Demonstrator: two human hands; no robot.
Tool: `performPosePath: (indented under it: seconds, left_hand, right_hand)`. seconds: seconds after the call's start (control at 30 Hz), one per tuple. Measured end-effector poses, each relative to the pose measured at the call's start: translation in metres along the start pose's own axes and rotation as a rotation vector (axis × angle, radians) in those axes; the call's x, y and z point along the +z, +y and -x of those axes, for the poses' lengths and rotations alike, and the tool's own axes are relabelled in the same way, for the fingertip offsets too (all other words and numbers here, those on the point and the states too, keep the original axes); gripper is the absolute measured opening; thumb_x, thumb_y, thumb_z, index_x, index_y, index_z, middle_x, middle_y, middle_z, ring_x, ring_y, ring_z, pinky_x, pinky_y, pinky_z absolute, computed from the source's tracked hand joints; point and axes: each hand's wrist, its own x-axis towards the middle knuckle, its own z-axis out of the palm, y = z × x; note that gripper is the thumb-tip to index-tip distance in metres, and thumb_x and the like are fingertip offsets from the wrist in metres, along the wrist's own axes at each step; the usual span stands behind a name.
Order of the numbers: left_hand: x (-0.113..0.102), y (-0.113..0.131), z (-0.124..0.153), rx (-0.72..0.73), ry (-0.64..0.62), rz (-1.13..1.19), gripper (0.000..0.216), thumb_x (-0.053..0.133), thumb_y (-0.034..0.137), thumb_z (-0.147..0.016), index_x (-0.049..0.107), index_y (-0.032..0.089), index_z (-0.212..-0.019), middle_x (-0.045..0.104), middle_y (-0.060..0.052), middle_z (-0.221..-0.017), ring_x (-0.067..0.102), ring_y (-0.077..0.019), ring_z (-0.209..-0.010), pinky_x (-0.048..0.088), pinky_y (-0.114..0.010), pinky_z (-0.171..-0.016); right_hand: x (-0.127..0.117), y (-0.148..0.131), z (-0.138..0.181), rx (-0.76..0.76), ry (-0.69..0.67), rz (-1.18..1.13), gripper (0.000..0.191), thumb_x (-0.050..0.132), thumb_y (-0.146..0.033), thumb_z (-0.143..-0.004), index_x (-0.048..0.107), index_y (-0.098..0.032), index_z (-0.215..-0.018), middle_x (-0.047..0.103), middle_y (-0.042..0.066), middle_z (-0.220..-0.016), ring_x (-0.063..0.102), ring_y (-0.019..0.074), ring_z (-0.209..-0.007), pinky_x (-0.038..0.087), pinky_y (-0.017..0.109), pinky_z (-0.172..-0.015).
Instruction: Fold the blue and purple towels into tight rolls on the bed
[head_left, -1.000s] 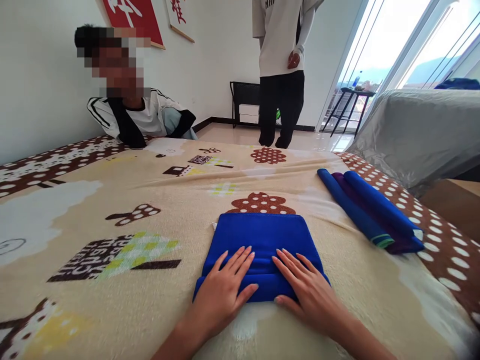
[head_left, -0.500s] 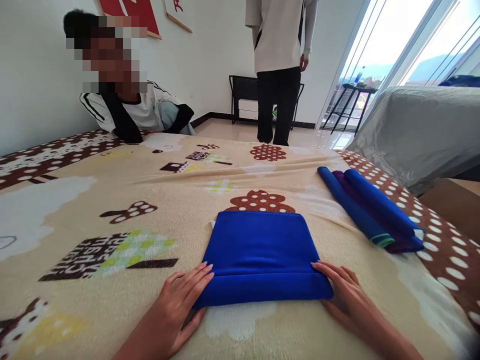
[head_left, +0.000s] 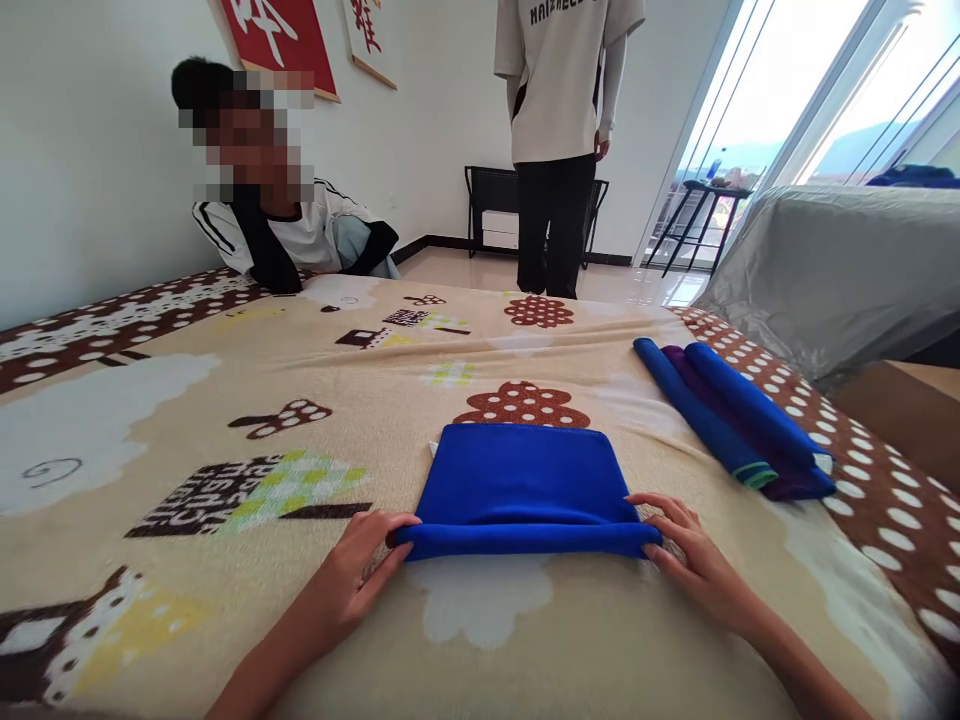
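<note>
A folded blue cloth [head_left: 517, 475] lies on the patterned blanket [head_left: 300, 400] in front of me, its near edge rolled into a thin tube. My left hand [head_left: 352, 575] pinches the left end of that roll with curled fingers. My right hand [head_left: 686, 555] grips the right end the same way. Both wrists rest low on the blanket.
Three rolled cloths [head_left: 739, 425], blue and purple, lie side by side at the right. A seated person [head_left: 277, 225] leans at the far left edge. Another person [head_left: 559, 140] stands beyond the far edge. A grey covered sofa [head_left: 832, 270] is at the right.
My hands slid from flat on top of the cloth out to its two near corners. They then curled the near edge over into a roll, which has moved away from me.
</note>
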Motion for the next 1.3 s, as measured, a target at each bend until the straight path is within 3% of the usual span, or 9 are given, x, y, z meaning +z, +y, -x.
performPosePath:
  seconds: [0.1, 0.2, 0.3, 0.43, 0.6, 0.77, 0.97, 1.2, 1.3]
  left_hand:
    - [0.002, 0.007, -0.006, -0.178, 0.001, 0.02, 0.028, 0.047, 0.039, -0.099, 0.058, 0.024, -0.121, 0.072, -0.003, -0.102, 0.067, -0.0196, -0.092, 0.052, -0.032, -0.083]
    - [0.02, 0.031, -0.018, -0.183, 0.184, -0.228, 0.025, 0.048, 0.033, -0.097, 0.063, 0.023, -0.115, 0.073, -0.004, -0.098, 0.067, -0.0233, -0.09, 0.048, -0.04, -0.085]
    - [0.053, 0.072, -0.036, 0.035, 0.309, -0.409, 0.036, 0.04, 0.011, -0.096, 0.065, 0.021, -0.12, 0.072, -0.008, -0.117, 0.065, -0.0236, -0.108, 0.04, -0.042, -0.097]
    - [0.079, 0.1, -0.05, 0.349, 0.09, -0.408, 0.042, 0.04, 0.012, -0.097, 0.057, 0.014, -0.136, 0.061, -0.01, -0.142, 0.054, -0.0208, -0.132, 0.034, -0.037, -0.111]
    - [0.048, 0.045, -0.027, 0.204, -0.042, -0.49, 0.058, 0.05, 0.038, -0.1, 0.034, 0.023, -0.155, 0.046, -0.006, -0.156, 0.043, -0.0219, -0.142, 0.027, -0.041, -0.115]
    - [0.027, 0.018, -0.012, 0.189, -0.049, -0.483, 0.059, 0.047, 0.027, -0.099, 0.031, 0.028, -0.155, 0.048, -0.005, -0.155, 0.041, -0.0208, -0.143, 0.017, -0.043, -0.116]
    - [0.031, 0.033, -0.023, 0.252, 0.162, -0.414, 0.043, 0.048, 0.012, -0.096, 0.055, 0.026, -0.136, 0.067, -0.007, -0.132, 0.061, -0.0217, -0.121, 0.028, -0.038, -0.104]
    - [0.003, 0.029, -0.005, 0.133, -0.021, -0.183, 0.041, 0.049, 0.021, -0.098, 0.048, 0.026, -0.139, 0.07, -0.003, -0.115, 0.064, -0.0188, -0.102, 0.04, -0.034, -0.096]
    - [0.009, 0.033, -0.014, 0.049, 0.05, -0.289, 0.033, 0.047, 0.024, -0.098, 0.059, 0.025, -0.129, 0.071, -0.005, -0.112, 0.065, -0.0226, -0.102, 0.041, -0.039, -0.094]
  right_hand:
    - [0.007, 0.001, -0.002, 0.051, 0.031, 0.091, 0.031, 0.042, -0.042, -0.101, 0.068, -0.025, -0.096, 0.056, 0.007, -0.14, 0.053, 0.0283, -0.128, 0.044, 0.055, -0.103]
    - [0.026, -0.02, -0.009, 0.148, 0.286, 0.342, 0.026, 0.048, -0.036, -0.097, 0.068, -0.02, -0.104, 0.058, 0.014, -0.138, 0.055, 0.0344, -0.126, 0.043, 0.058, -0.099]
    - [0.049, -0.069, -0.024, -0.039, 0.368, 0.502, 0.045, 0.039, -0.014, -0.095, 0.055, -0.015, -0.137, 0.045, 0.014, -0.153, 0.044, 0.0301, -0.14, 0.037, 0.052, -0.107]
    - [0.063, -0.11, -0.042, -0.341, 0.173, 0.424, 0.059, 0.042, -0.018, -0.097, 0.034, -0.013, -0.155, 0.036, 0.008, -0.159, 0.035, 0.0219, -0.148, 0.035, 0.041, -0.115]
    - [0.037, -0.053, -0.026, -0.308, 0.058, 0.361, 0.066, 0.048, -0.03, -0.1, 0.021, -0.02, -0.16, 0.036, 0.006, -0.159, 0.039, 0.0201, -0.146, 0.037, 0.042, -0.116]
    - [0.025, -0.003, -0.001, -0.235, 0.089, 0.344, 0.065, 0.049, -0.028, -0.1, 0.023, -0.024, -0.16, 0.041, 0.007, -0.157, 0.042, 0.0197, -0.144, 0.039, 0.04, -0.114]
    - [0.025, -0.008, -0.005, -0.196, 0.147, 0.279, 0.051, 0.049, -0.027, -0.099, 0.038, -0.025, -0.15, 0.059, 0.008, -0.141, 0.055, 0.0209, -0.131, 0.042, 0.042, -0.107]
    - [0.003, -0.015, -0.004, -0.089, 0.088, 0.106, 0.03, 0.045, -0.031, -0.101, 0.057, -0.025, -0.128, 0.07, 0.006, -0.11, 0.064, 0.0201, -0.102, 0.048, 0.041, -0.095]
    - [0.009, -0.023, -0.013, -0.01, 0.179, 0.233, 0.024, 0.045, -0.031, -0.099, 0.064, -0.022, -0.111, 0.069, 0.008, -0.103, 0.063, 0.0233, -0.096, 0.048, 0.044, -0.09]
